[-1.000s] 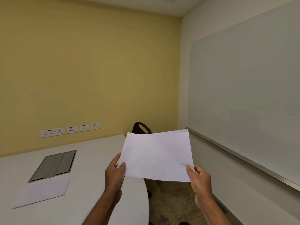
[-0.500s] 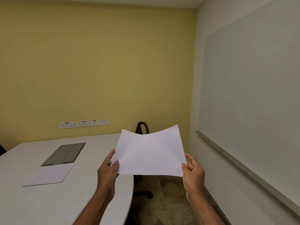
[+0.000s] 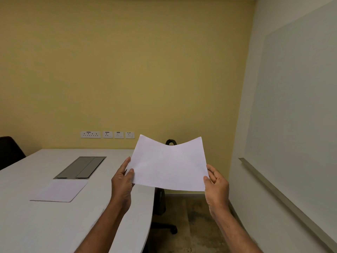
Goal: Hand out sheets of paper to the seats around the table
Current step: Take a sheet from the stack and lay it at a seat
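Observation:
I hold a white sheet of paper in the air with both hands, over the table's right edge; its far edge sags in the middle. My left hand pinches the near left corner, my right hand the near right corner. A second white sheet lies flat on the white table, left of my hands, just in front of a grey cable hatch.
A black office chair stands at the table's far right end, mostly hidden behind the held sheet. Another dark chair back shows at the far left. A whiteboard with a metal tray lines the right wall. Wall sockets sit on the yellow wall.
The view has swung left and the table end and chair now sit more centred. Both hands keep holding the sheet, whose far edge now sags more.

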A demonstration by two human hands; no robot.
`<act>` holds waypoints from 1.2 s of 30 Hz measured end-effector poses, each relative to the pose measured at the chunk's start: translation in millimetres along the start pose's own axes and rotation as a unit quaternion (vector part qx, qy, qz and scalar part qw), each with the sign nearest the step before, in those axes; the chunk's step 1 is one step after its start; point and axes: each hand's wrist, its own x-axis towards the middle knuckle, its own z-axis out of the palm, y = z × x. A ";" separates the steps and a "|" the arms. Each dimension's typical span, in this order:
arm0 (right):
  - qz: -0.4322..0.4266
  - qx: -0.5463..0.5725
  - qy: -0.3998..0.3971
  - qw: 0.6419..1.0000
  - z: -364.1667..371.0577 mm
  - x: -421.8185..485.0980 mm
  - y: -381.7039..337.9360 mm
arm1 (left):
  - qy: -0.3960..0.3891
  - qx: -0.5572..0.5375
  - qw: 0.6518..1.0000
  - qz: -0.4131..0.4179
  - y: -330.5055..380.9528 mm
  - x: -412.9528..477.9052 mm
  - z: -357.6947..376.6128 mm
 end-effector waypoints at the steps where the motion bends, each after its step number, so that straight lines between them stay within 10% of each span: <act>1: -0.001 0.003 -0.003 1.000 6.4 11.0 2.0 | 0.001 -0.004 1.000 0.002 -0.6 10.8 3.9; 36: 0.070 -0.065 -0.207 0.974 313.6 322.9 222.2 | 0.286 0.160 0.943 0.056 -145.9 378.3 36.2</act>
